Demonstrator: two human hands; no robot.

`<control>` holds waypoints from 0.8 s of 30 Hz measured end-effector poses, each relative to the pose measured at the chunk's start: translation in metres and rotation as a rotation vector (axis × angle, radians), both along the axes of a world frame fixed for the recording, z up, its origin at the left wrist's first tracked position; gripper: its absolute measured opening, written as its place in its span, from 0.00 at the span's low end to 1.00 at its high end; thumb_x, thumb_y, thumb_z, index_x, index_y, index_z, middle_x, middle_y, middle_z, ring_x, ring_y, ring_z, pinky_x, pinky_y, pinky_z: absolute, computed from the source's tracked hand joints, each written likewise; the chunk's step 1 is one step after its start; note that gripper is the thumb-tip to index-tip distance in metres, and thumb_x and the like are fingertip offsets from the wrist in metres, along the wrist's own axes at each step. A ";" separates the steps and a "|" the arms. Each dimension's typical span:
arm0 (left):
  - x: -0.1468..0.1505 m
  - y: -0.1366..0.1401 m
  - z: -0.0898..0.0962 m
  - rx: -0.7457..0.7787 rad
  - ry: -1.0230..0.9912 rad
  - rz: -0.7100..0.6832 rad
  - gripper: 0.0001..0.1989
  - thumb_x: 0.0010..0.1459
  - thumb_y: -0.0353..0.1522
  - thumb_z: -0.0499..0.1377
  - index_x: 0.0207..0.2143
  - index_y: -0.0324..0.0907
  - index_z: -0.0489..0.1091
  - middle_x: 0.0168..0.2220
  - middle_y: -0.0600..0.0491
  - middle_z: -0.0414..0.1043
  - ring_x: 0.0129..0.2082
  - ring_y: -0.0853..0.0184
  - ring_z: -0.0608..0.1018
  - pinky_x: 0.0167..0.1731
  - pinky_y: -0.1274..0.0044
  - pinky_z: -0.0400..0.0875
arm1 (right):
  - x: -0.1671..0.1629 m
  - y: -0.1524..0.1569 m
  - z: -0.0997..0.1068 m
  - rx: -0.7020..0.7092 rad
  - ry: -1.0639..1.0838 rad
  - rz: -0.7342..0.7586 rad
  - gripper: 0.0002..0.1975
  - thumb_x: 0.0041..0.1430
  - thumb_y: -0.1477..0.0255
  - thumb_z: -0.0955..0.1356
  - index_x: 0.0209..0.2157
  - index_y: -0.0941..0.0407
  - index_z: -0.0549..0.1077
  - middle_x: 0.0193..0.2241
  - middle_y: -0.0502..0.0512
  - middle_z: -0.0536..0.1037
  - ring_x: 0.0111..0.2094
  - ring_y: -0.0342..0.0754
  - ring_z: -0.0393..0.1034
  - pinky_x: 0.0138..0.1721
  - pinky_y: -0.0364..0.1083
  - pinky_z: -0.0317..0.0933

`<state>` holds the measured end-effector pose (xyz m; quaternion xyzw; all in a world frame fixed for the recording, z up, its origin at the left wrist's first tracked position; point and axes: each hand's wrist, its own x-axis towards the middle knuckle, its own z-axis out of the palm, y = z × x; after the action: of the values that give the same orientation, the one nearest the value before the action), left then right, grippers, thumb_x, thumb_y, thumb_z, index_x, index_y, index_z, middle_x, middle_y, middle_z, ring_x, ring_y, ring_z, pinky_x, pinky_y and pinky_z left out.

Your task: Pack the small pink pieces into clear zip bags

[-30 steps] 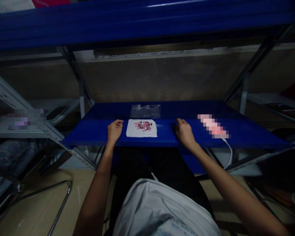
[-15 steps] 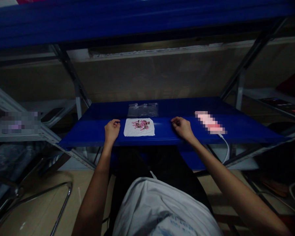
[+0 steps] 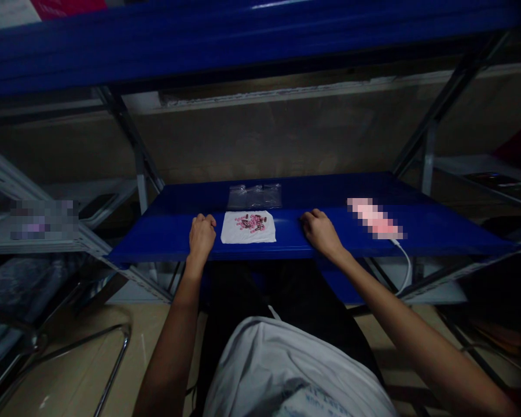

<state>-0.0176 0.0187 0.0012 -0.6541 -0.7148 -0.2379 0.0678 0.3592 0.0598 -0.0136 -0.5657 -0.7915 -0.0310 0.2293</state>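
Observation:
My left hand (image 3: 202, 236) rests palm down on the blue shelf (image 3: 191, 200), its fingers curled in a loose fist, just left of a white tissue (image 3: 230, 231). Spread over the tissue are many small pink and dark brown pieces (image 3: 256, 221), perhaps beads; they are too small to name surely. My right hand (image 3: 320, 230) lies on the shelf to the right of the tissue, apart from it, with its fingers also curled under. Nothing shows in either hand. Behind the tissue a clear plastic bag (image 3: 255, 197) lies flat.
A blurred-out pink item (image 3: 375, 219) with a white cable (image 3: 404, 263) lies on the shelf at right. Overhead runs another blue shelf (image 3: 243, 46). Grey metal posts (image 3: 141, 179) stand at the sides. A chrome chair frame (image 3: 117, 359) is at lower left.
Both hands have rolled to a more palm-down pose with the fingers folded under. The view has shifted slightly; the tissue, pieces and bag lie as before.

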 end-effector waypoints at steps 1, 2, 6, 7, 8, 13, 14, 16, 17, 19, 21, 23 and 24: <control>0.000 0.000 0.000 -0.017 0.015 -0.018 0.17 0.62 0.20 0.49 0.39 0.45 0.75 0.40 0.43 0.69 0.44 0.53 0.73 0.42 0.68 0.68 | -0.001 -0.001 0.000 0.000 -0.004 -0.003 0.14 0.67 0.78 0.62 0.48 0.60 0.77 0.45 0.68 0.76 0.48 0.60 0.70 0.48 0.50 0.62; -0.001 0.001 -0.001 -0.031 0.032 -0.035 0.17 0.63 0.21 0.49 0.41 0.45 0.74 0.41 0.43 0.69 0.44 0.53 0.73 0.40 0.68 0.68 | -0.001 -0.002 0.001 -0.001 -0.003 -0.006 0.14 0.68 0.78 0.62 0.48 0.60 0.77 0.46 0.68 0.76 0.48 0.60 0.70 0.47 0.50 0.62; -0.001 0.000 -0.002 -0.053 0.051 -0.050 0.18 0.64 0.21 0.49 0.45 0.46 0.74 0.42 0.43 0.69 0.44 0.53 0.73 0.39 0.69 0.67 | -0.005 -0.006 0.004 -0.016 0.009 -0.011 0.14 0.68 0.77 0.62 0.48 0.59 0.77 0.46 0.68 0.76 0.48 0.60 0.70 0.46 0.50 0.62; -0.001 -0.001 -0.002 -0.044 0.040 -0.043 0.18 0.64 0.21 0.49 0.45 0.46 0.74 0.43 0.43 0.69 0.45 0.53 0.73 0.40 0.68 0.67 | -0.005 -0.007 0.005 -0.019 0.010 -0.013 0.14 0.68 0.77 0.62 0.48 0.59 0.77 0.46 0.68 0.76 0.48 0.60 0.70 0.46 0.50 0.62; -0.001 -0.002 -0.003 -0.029 0.026 -0.035 0.17 0.64 0.21 0.49 0.45 0.45 0.74 0.43 0.42 0.69 0.45 0.53 0.74 0.42 0.68 0.68 | -0.005 -0.008 0.005 -0.020 0.011 -0.015 0.14 0.68 0.77 0.62 0.47 0.59 0.77 0.46 0.68 0.76 0.48 0.60 0.70 0.45 0.50 0.62; -0.005 0.004 -0.004 0.069 -0.162 -0.028 0.13 0.64 0.26 0.54 0.46 0.43 0.75 0.40 0.45 0.74 0.41 0.58 0.77 0.45 0.70 0.70 | 0.000 -0.003 0.003 -0.018 0.079 0.005 0.14 0.66 0.77 0.63 0.48 0.58 0.77 0.45 0.66 0.77 0.45 0.57 0.72 0.46 0.49 0.63; -0.005 0.010 -0.003 0.085 -0.207 -0.034 0.12 0.65 0.27 0.55 0.45 0.42 0.76 0.39 0.46 0.76 0.40 0.59 0.78 0.45 0.71 0.70 | 0.000 0.001 0.004 -0.017 0.120 0.015 0.14 0.65 0.77 0.63 0.48 0.59 0.77 0.44 0.65 0.77 0.43 0.56 0.73 0.46 0.49 0.64; -0.002 0.028 0.002 0.112 -0.284 -0.042 0.11 0.65 0.29 0.55 0.44 0.42 0.77 0.38 0.46 0.78 0.40 0.60 0.79 0.47 0.72 0.71 | -0.007 0.015 0.009 -0.007 0.221 0.044 0.14 0.63 0.78 0.64 0.47 0.59 0.77 0.42 0.63 0.79 0.42 0.55 0.74 0.47 0.49 0.64; 0.000 0.039 0.005 0.115 -0.320 -0.044 0.11 0.66 0.30 0.55 0.44 0.41 0.78 0.38 0.45 0.79 0.41 0.59 0.80 0.48 0.72 0.71 | -0.015 0.024 0.013 -0.003 0.277 0.065 0.14 0.62 0.79 0.64 0.46 0.59 0.77 0.41 0.62 0.80 0.42 0.54 0.75 0.48 0.49 0.65; 0.007 0.066 0.012 0.089 -0.405 -0.034 0.11 0.66 0.33 0.57 0.45 0.40 0.78 0.41 0.43 0.80 0.45 0.58 0.81 0.49 0.71 0.71 | -0.040 0.046 0.023 -0.024 0.409 0.117 0.13 0.62 0.78 0.65 0.46 0.58 0.77 0.42 0.60 0.82 0.43 0.53 0.76 0.49 0.49 0.66; 0.016 0.091 0.017 0.045 -0.464 0.018 0.13 0.64 0.37 0.62 0.46 0.39 0.78 0.46 0.39 0.81 0.49 0.55 0.81 0.51 0.70 0.71 | -0.073 0.068 0.034 -0.146 0.600 0.169 0.15 0.61 0.79 0.65 0.47 0.57 0.77 0.41 0.58 0.84 0.42 0.50 0.78 0.46 0.47 0.68; 0.023 0.111 0.017 0.013 -0.473 0.041 0.16 0.59 0.37 0.67 0.47 0.38 0.77 0.48 0.37 0.80 0.52 0.52 0.80 0.51 0.69 0.71 | -0.109 0.088 0.042 -0.279 0.738 0.218 0.17 0.60 0.78 0.65 0.50 0.57 0.76 0.43 0.57 0.84 0.40 0.48 0.78 0.40 0.45 0.70; 0.025 0.118 0.016 -0.001 -0.479 0.053 0.16 0.58 0.37 0.68 0.46 0.38 0.77 0.48 0.36 0.80 0.52 0.51 0.80 0.50 0.69 0.72 | -0.125 0.096 0.044 -0.344 0.743 0.239 0.19 0.59 0.78 0.66 0.51 0.56 0.75 0.45 0.56 0.84 0.37 0.48 0.78 0.36 0.44 0.70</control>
<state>0.0076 0.1363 0.0172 -0.5602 -0.7275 -0.3840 -0.0977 0.2338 0.1559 0.0306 -0.4728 -0.7086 0.3342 0.4033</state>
